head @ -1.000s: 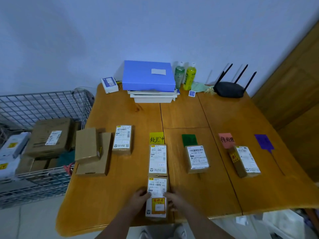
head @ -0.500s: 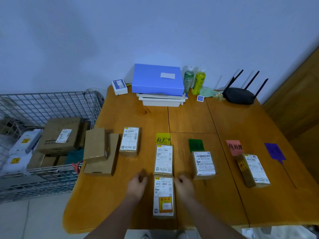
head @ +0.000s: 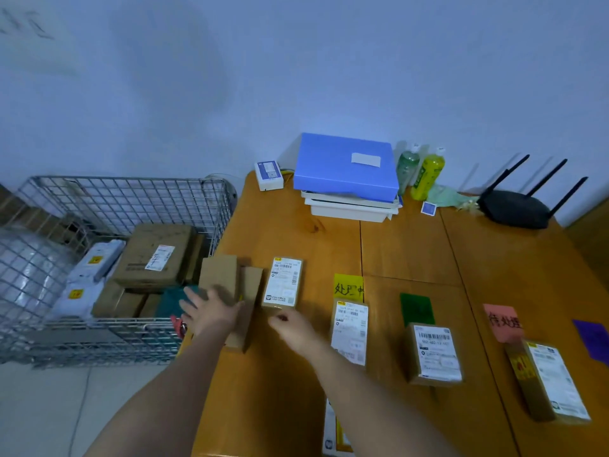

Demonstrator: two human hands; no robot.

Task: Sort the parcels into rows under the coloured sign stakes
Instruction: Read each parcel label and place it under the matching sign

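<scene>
Four sign stakes lie across the wooden table (head: 412,252): yellow sign (head: 347,286), green sign (head: 415,308), pink sign (head: 502,321), purple sign (head: 593,338). One labelled parcel (head: 351,331) lies under the yellow sign, and a second one (head: 333,433) sits behind it at the near edge, partly hidden by my right arm. Single parcels lie under green (head: 435,354) and pink (head: 553,380). My left hand (head: 211,313) rests flat, fingers spread, on the near end of two stacked plain brown boxes (head: 219,278). My right hand (head: 293,328) hovers with nothing in it just before a labelled parcel (head: 283,282).
A wire basket (head: 131,192) left of the table holds several more parcels. At the back stand a blue box on white trays (head: 346,166), a small white device (head: 268,174), two bottles (head: 426,173) and a black router (head: 514,209).
Both hands have let go of the near parcel in the yellow row and moved left and away from me to the unsorted boxes. My view has turned left.
</scene>
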